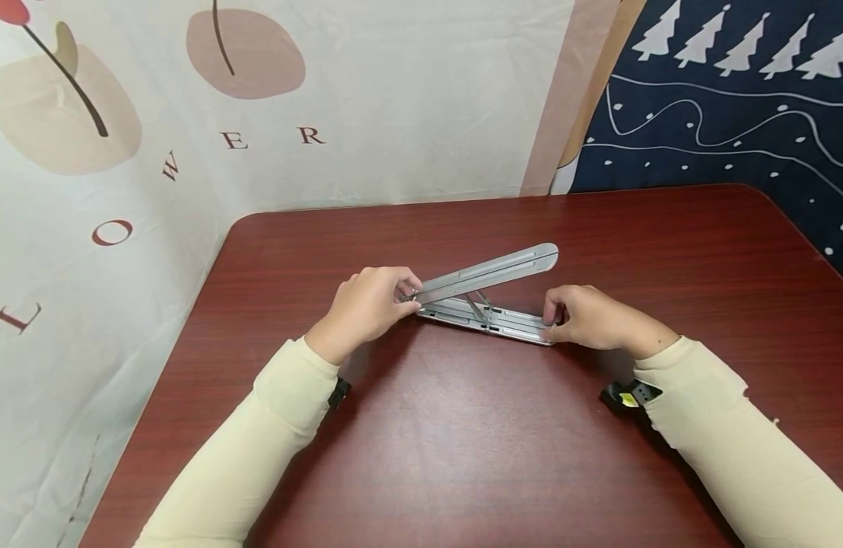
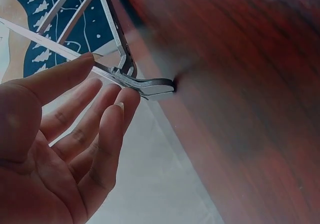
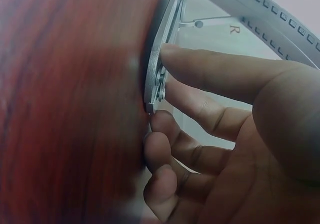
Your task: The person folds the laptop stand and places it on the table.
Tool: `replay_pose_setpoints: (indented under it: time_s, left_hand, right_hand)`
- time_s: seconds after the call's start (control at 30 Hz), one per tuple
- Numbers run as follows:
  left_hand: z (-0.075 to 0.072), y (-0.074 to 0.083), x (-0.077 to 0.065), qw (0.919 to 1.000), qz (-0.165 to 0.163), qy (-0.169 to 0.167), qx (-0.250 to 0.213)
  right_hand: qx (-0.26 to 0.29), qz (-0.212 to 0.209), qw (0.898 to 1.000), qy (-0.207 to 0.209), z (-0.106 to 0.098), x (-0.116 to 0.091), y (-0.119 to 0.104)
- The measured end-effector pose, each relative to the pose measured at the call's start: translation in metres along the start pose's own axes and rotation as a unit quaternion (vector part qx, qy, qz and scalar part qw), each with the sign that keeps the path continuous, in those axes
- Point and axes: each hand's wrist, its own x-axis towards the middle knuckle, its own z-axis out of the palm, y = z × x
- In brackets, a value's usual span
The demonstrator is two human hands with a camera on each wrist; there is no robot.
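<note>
A silver folding laptop stand (image 1: 517, 321) stands on the table with its upper arm raised at an angle. Thin struts prop that arm up from the base, and its rounded tip points right. At the left end my left hand (image 1: 368, 308) pinches the stand between thumb and fingers. The left wrist view has the thumb on the stand's frame (image 2: 155, 87) close to its curved lip. My right hand (image 1: 596, 318) pinches the right end of the base. In the right wrist view, thumb and index finger are at the base's end (image 3: 152, 84), the other fingers curled below.
The stand rests on a reddish-brown wooden table (image 1: 462, 457). Behind and to the left hangs a pale cloth (image 1: 421, 99) with printed letters. A dark blue cloth (image 1: 723, 122) with white trees hangs at the back right.
</note>
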Motion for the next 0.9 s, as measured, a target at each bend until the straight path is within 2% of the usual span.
replay_pose_setpoints:
  time_s: [0.3,0.57,0.9]
  left_hand:
    - [0.0,-0.001,0.004,1.0,-0.002,0.003,-0.006]
    - [-0.001,-0.001,0.007,0.9999,0.0,0.005,-0.013]
    - [0.0,-0.001,0.011,0.9999,0.004,0.006,-0.015]
  right_hand:
    - [-0.003,0.006,1.0,-0.012,0.001,-0.003,-0.006]
    - [-0.013,-0.008,1.0,-0.002,0.004,-0.005,-0.008]
    - [0.007,-0.022,1.0,-0.01,0.005,-0.005,-0.012]
